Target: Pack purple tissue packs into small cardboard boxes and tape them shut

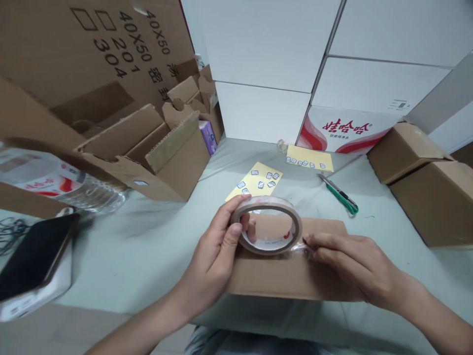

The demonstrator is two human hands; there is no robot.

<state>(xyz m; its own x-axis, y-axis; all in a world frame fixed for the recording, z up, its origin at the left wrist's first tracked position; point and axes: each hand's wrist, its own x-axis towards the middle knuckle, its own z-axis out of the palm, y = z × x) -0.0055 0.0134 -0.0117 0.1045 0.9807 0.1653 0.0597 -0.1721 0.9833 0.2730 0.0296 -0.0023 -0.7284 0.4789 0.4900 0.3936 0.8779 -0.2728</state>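
Observation:
My left hand (218,251) grips a roll of clear packing tape (271,250) by its left side, thumb on the rim and fingertips showing inside the ring. The roll is tilted above a brown cardboard box (281,278) at the table's near edge. To the right of the roll, my right hand (351,259) pinches the loose end of the tape, a short glossy strip that runs from the roll. Part of the box is covered by the roll and both hands.
A green utility knife (338,194) lies behind my right hand. Yellow sheets (264,173) with small labels lie farther back. An open carton (173,172), a water bottle (66,177) and a phone (39,251) are at left. Closed brown boxes (436,202) stand at right.

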